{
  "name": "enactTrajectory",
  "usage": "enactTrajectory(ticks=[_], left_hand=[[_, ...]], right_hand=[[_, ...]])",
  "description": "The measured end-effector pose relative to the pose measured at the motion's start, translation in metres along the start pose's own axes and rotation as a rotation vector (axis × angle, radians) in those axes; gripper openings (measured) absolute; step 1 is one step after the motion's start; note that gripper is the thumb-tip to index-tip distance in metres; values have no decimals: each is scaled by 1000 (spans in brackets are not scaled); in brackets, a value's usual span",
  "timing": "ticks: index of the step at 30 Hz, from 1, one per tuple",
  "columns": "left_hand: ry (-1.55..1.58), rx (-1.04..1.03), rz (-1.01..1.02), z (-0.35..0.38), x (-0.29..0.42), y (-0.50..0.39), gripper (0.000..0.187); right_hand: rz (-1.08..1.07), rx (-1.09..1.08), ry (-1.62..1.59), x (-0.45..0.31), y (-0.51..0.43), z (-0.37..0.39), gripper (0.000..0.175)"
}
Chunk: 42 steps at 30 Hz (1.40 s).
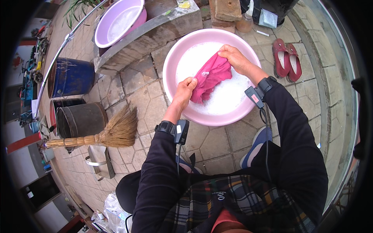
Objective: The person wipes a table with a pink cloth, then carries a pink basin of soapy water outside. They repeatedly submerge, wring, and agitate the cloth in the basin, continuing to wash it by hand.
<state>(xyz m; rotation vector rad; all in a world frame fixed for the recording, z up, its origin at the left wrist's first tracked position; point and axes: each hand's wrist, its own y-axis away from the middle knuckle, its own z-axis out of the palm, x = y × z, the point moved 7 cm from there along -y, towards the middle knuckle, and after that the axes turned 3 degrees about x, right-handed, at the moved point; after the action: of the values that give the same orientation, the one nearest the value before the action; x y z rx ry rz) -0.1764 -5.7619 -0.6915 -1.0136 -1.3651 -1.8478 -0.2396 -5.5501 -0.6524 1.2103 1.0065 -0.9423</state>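
A wet crimson cloth (212, 74) is stretched between my two hands over a pink plastic basin (214, 121). My left hand (185, 91) pinches its lower left edge between thumb and fingers. At the upper right corner, my right hand (234, 59) grips the same cloth. A small clump of foam sits on the fabric near the middle of its top edge. Thick white suds (228, 96) cover the water in the basin, and the cloth's lower folds hang down to them. Whether anything lies under the foam is hidden.
A second, lilac basin (100, 32) with suds rests tilted on a concrete trough (148, 42). Red shoes (287, 62) stand on the paving at right. Bricks (228, 10) and a spray bottle (245, 23) are behind the pink basin. A straw broom (121, 126), metal dustpan (102, 163) and blue bucket (74, 77) are at left.
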Motion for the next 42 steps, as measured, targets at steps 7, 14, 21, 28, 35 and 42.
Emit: enactTrajectory(ticks=[7,14,21,28,35,42], left_hand=[[-126,61,113,-19,11,-7,24],[-331,72,144,7,25,2,18],[-651,-143,483,36,54,9,20],[-257,7,213,-1,43,9,4],[-298,64,241,-20,52,13,5],[61,-32,331,-10,71,20,13]], right_hand=[[174,38,135,13,-6,-30,7],[304,-104,217,19,8,-3,6],[204,-731,81,-13,38,66,10],[160,-409,657,-14,23,16,26],[71,-506,686,-8,24,13,21],[19,-461,416,-26,30,45,28]])
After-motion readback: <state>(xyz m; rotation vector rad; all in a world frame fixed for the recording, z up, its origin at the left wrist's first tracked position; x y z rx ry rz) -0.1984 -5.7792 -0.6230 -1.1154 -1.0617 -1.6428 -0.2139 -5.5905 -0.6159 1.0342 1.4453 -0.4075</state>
